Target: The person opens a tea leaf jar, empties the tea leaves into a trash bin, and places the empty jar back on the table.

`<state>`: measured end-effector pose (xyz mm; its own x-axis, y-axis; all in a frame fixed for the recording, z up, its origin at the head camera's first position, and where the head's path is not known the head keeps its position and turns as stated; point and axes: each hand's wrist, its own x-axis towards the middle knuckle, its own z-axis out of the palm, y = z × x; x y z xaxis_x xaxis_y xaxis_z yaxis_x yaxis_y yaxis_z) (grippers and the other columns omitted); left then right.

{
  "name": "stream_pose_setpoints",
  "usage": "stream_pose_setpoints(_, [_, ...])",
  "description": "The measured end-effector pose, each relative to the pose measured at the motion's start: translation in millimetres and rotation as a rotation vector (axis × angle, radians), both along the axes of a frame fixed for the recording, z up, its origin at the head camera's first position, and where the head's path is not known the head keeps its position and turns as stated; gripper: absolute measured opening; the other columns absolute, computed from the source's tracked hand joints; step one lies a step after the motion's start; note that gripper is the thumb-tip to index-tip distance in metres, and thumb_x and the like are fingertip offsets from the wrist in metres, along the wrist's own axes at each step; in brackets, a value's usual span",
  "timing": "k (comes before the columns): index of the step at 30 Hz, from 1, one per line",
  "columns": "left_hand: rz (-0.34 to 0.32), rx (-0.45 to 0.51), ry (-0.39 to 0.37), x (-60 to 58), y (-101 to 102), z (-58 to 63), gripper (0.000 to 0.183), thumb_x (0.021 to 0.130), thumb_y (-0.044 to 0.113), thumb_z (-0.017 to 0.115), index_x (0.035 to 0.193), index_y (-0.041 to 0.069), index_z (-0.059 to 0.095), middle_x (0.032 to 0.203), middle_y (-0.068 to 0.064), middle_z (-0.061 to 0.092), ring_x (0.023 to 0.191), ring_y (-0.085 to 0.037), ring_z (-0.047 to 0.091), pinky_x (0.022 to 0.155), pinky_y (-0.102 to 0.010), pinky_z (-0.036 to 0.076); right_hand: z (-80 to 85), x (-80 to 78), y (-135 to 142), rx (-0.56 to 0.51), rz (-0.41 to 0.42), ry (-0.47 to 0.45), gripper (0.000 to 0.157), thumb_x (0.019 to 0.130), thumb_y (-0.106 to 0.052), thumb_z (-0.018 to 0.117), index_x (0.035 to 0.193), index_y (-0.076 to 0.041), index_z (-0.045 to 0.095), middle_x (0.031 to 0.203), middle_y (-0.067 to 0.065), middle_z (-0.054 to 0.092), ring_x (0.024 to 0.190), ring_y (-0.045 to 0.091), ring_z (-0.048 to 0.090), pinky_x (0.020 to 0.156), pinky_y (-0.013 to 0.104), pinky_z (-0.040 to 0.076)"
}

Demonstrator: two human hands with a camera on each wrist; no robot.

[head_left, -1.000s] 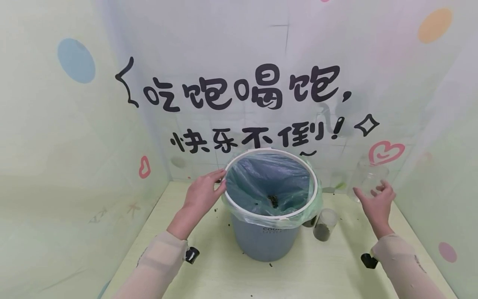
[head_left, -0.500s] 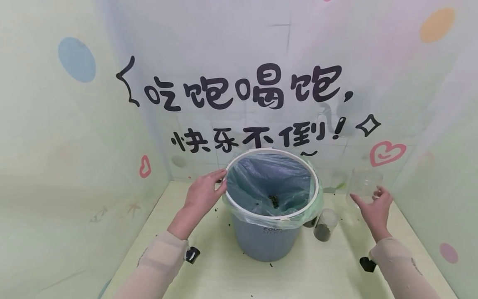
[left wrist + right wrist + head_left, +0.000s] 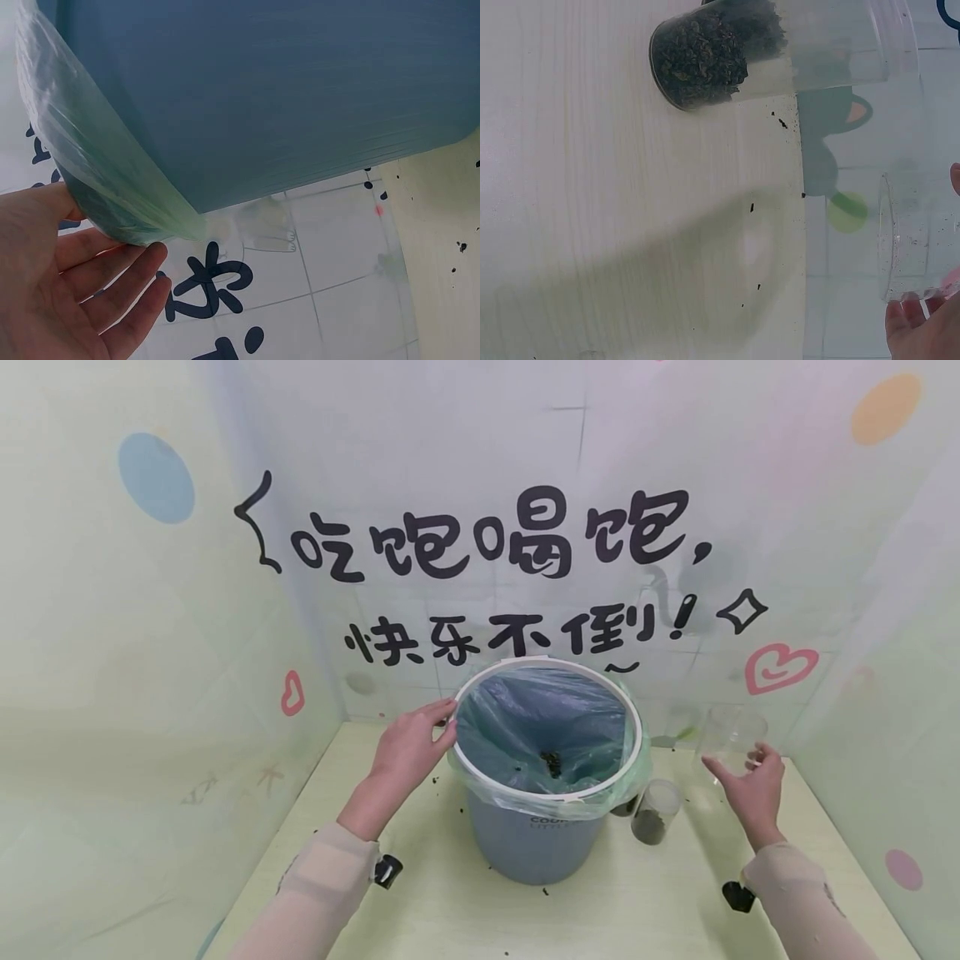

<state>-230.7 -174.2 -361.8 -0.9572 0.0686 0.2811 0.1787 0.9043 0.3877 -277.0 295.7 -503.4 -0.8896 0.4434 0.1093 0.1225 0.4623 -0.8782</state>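
Note:
A blue-grey trash can (image 3: 532,852) with a white rim ring stands mid-table, lined with a green translucent bag (image 3: 112,165). A small clump of dark leafy bits (image 3: 551,763) lies inside the liner. My left hand (image 3: 405,747) holds the can's left rim, thumb and fingertips at the bag-covered edge. On the right, my right hand (image 3: 753,789) grips a clear jar (image 3: 731,731) between thumb and fingers. In the right wrist view the jar stands above the table, with a few specks on its wall.
Right of the can stands a clear jar of dark dried leaves (image 3: 697,60), and another (image 3: 624,807) is partly hidden by the can. Scattered dark crumbs (image 3: 782,124) dot the table. A printed wall sheet (image 3: 480,460) rises close behind the can.
My right hand has brought the clear jar lower and slightly left toward the table. My left hand stays at the can's rim.

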Motion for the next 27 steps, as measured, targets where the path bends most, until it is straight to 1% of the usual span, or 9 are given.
stream_pose_setpoints(8, [0.002,0.004,-0.003,0.0,-1,0.7,0.041,0.097,0.025,0.058,0.137,0.018,0.062,0.14,-0.004,0.062,0.045,-0.012,0.038,0.043,-0.024,0.031,-4.8,1.3,1,0.009,0.028,-0.044,0.097,0.091,-0.035,0.07,0.154,0.005,0.009,0.15,0.034,0.026,0.138,0.051,0.035,0.111,0.061,0.036])
stream_pose_setpoints(16, [0.01,0.011,-0.01,0.2,-2,0.5,0.041,0.097,0.026,0.058,0.137,0.018,0.062,0.14,-0.004,0.062,0.047,-0.013,0.039,0.044,-0.024,0.032,-11.6,1.5,5,0.04,0.058,-0.106,0.092,0.091,-0.028,0.07,0.148,0.013,0.011,0.148,0.039,0.024,0.137,0.055,0.033,0.111,0.062,0.034])
stream_pose_setpoints(19, [0.011,0.01,-0.012,0.2,-1,0.6,0.041,0.097,0.026,0.058,0.137,0.018,0.062,0.14,-0.003,0.062,0.048,-0.013,0.04,0.044,-0.025,0.032,-15.0,2.9,7,0.043,0.072,-0.125,0.093,0.09,-0.025,0.071,0.149,0.013,0.01,0.149,0.04,0.022,0.137,0.056,0.032,0.113,0.063,0.033])
stream_pose_setpoints(22, [0.009,0.008,-0.013,0.3,-1,0.7,0.041,0.097,0.026,0.058,0.137,0.018,0.062,0.14,-0.003,0.062,0.049,-0.013,0.042,0.045,-0.024,0.033,-18.9,5.1,9,0.034,0.092,-0.142,0.097,0.09,-0.023,0.072,0.152,0.012,0.005,0.152,0.041,0.019,0.139,0.057,0.029,0.114,0.064,0.031])
stream_pose_setpoints(27, [0.004,0.014,-0.016,1.2,1,1.5,0.041,0.097,0.025,0.058,0.137,0.017,0.062,0.14,-0.003,0.062,0.047,-0.012,0.04,0.044,-0.024,0.033,-27.8,9.5,13,0.074,0.058,-0.188,0.096,0.091,-0.027,0.071,0.154,0.008,0.006,0.153,0.039,0.021,0.137,0.059,0.024,0.11,0.067,0.03])
